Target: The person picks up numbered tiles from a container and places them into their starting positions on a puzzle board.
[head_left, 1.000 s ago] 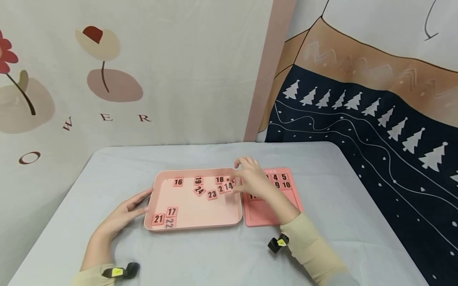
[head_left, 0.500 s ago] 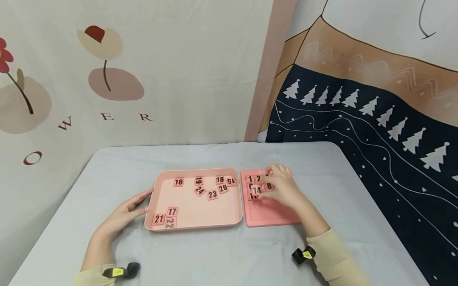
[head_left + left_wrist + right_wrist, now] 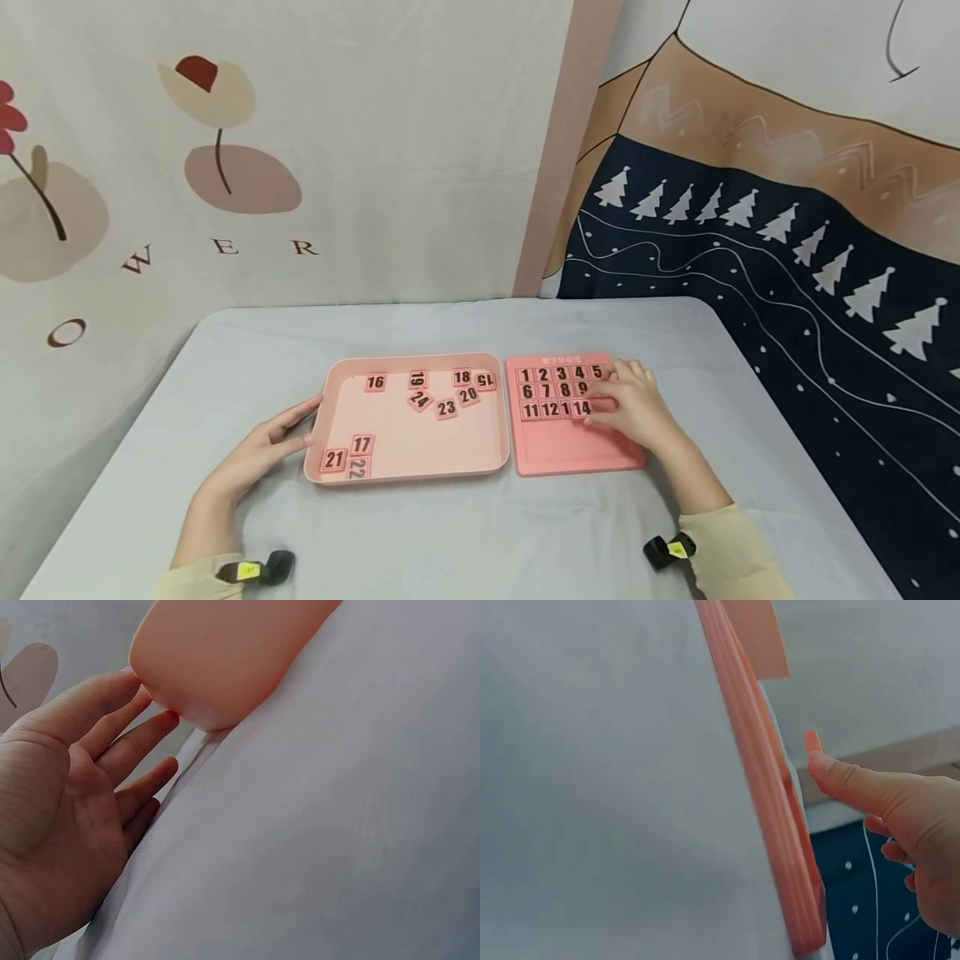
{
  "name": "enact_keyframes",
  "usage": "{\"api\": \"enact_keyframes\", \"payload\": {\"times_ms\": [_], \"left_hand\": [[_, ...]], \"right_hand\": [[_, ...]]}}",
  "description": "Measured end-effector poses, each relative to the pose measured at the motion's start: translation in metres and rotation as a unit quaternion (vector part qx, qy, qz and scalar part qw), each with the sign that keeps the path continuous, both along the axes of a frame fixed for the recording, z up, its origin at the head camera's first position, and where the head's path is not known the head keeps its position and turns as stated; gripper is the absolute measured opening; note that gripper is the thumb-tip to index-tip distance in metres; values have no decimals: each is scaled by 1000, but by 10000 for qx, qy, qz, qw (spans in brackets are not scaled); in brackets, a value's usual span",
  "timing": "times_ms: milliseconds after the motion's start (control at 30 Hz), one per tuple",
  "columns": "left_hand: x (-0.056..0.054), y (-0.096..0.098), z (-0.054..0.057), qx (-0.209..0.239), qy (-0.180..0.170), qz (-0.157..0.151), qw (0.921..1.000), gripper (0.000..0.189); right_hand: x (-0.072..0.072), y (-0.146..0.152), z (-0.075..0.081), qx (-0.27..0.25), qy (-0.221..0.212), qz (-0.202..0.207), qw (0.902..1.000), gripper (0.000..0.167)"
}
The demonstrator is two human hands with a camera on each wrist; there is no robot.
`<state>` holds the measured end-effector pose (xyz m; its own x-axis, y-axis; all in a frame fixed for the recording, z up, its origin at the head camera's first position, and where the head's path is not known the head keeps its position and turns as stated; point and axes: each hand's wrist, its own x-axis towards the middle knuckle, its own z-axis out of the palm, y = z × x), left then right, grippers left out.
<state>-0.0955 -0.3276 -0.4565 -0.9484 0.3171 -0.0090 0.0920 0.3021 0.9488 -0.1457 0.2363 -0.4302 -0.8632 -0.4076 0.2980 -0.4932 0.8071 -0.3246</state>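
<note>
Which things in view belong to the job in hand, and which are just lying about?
Seemingly in the job:
right hand, pinching tile 14
board with set tiles
tray with loose tiles
left hand, touching the tray

Just surroundings:
tablecloth
flower backdrop
tree backdrop
wrist devices

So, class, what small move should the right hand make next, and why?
Probably ease the 14 tile rightward and down onto the pink board: the right hand pinches it above the third row, partly covering the tile after 12.
</note>
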Motion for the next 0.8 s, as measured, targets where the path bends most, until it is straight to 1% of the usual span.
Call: {"api": "enact_keyframes", "payload": {"times_ms": [233, 500, 633, 800], "left_hand": [[2, 4, 4, 24, 33, -16, 10000, 58], [2, 3, 3, -44, -17, 9, 10000, 58], [1, 2, 2, -76, -89, 64, 9999, 59], [2, 3, 2, -159, -110, 92, 9998, 60]], "right_hand": [[2, 12, -5, 7, -90, -244, 9997, 37], [-1, 12, -15, 113, -246, -444, 9986, 36], [-2, 11, -17, 30, -231, -506, 9984, 38], [-1, 9, -19, -79, -238, -524, 9983, 35]]}}
